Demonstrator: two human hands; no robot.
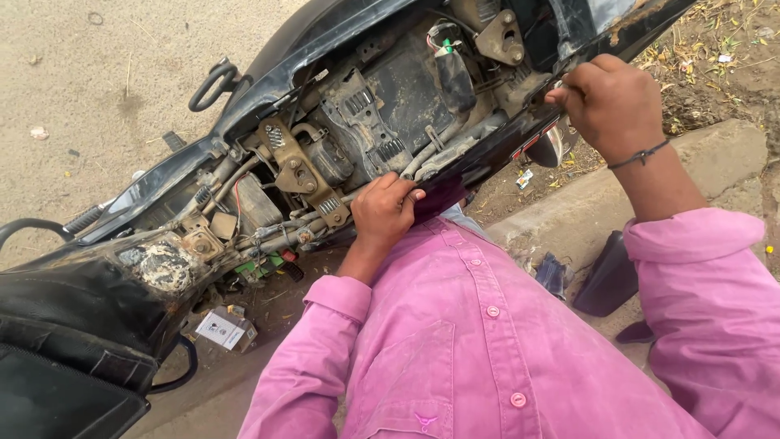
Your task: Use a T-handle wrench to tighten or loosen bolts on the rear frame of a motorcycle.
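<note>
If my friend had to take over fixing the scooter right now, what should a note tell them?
Left hand: closed on the near edge of the black side panel, beside the dusty frame.
Right hand: fingers pinching the same panel's edge farther toward the rear.
Scooter stands on dirt by a kerb; seat area is open, wiring and brackets exposed.
A small box lies on the ground beneath; a loose black part rests by the kerb.
Done: insides uncovered. Left: the panel is still on the body, held at both points.
</note>
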